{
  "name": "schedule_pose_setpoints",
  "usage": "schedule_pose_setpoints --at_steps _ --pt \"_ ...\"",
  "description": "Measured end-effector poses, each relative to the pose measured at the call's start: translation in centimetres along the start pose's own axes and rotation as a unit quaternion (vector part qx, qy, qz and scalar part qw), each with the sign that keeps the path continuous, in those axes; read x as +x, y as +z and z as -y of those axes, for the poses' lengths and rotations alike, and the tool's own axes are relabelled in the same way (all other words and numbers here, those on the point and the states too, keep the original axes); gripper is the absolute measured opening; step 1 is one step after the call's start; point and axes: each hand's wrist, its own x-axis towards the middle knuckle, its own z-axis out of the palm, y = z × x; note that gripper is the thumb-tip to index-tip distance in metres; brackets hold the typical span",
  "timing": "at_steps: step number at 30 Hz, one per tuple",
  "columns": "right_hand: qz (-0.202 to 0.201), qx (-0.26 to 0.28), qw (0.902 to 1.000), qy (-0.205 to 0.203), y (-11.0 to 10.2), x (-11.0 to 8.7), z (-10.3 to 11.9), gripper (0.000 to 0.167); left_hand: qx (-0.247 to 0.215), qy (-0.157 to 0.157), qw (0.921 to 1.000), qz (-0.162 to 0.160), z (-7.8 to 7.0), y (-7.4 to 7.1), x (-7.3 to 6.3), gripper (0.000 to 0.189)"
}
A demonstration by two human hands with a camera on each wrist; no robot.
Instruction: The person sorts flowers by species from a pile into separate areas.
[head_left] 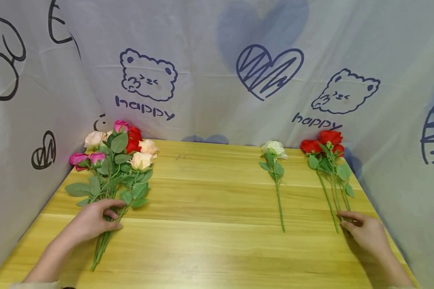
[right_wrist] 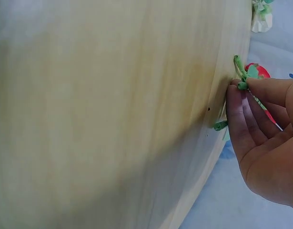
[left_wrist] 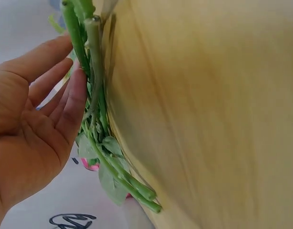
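Note:
On the left of the table lies a bunch of artificial roses [head_left: 119,168] in pink, red, cream and peach, with leafy green stems. My left hand [head_left: 94,218] rests over its stems [left_wrist: 96,76], fingertips touching them and the palm uncurled in the left wrist view. At the right, my right hand [head_left: 369,233] pinches the lower end of a red rose stem [right_wrist: 242,86] between thumb and forefinger. Several red roses [head_left: 329,138] lie there together, their stems side by side; the right wrist view shows other stem ends beside the pinched one.
A single white rose [head_left: 275,150] lies left of the red ones, its stem [head_left: 280,204] pointing toward me. The wooden table [head_left: 209,208] is bordered at the back and both sides by pale cloth [head_left: 202,48] printed with bears and hearts.

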Motion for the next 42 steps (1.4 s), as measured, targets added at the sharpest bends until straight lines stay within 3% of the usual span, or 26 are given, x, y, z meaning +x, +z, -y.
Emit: schedule_pose_setpoints --at_steps 7,14,25,33,36,42 --pt "0.005 0.018 0.9998 0.006 0.2 -0.2 0.1 0.032 -0.007 0.023 0.9997 0.006 -0.6 0.4 0.5 0.06" --pt "-0.008 0.002 1.0 -0.006 0.3 -0.3 0.3 0.03 -0.023 0.021 0.9995 0.01 -0.8 0.5 0.5 0.05" --pt "0.007 -0.01 0.9997 -0.021 0.2 -0.1 0.4 0.033 -0.039 0.033 0.9987 0.004 -0.9 0.6 0.5 0.049" --pt "0.032 0.009 0.9994 0.005 0.0 0.0 0.6 0.044 -0.07 0.049 0.9957 -0.033 -2.0 0.6 0.4 0.052" --pt "0.013 0.01 0.9999 0.002 0.0 -0.3 1.3 0.047 -0.079 0.054 0.994 -0.053 -2.8 0.6 0.6 0.051" --pt "-0.078 0.056 0.9941 -0.051 1.0 -0.7 4.7 0.038 -0.115 0.057 0.9883 -0.083 -5.0 1.0 1.6 0.05"
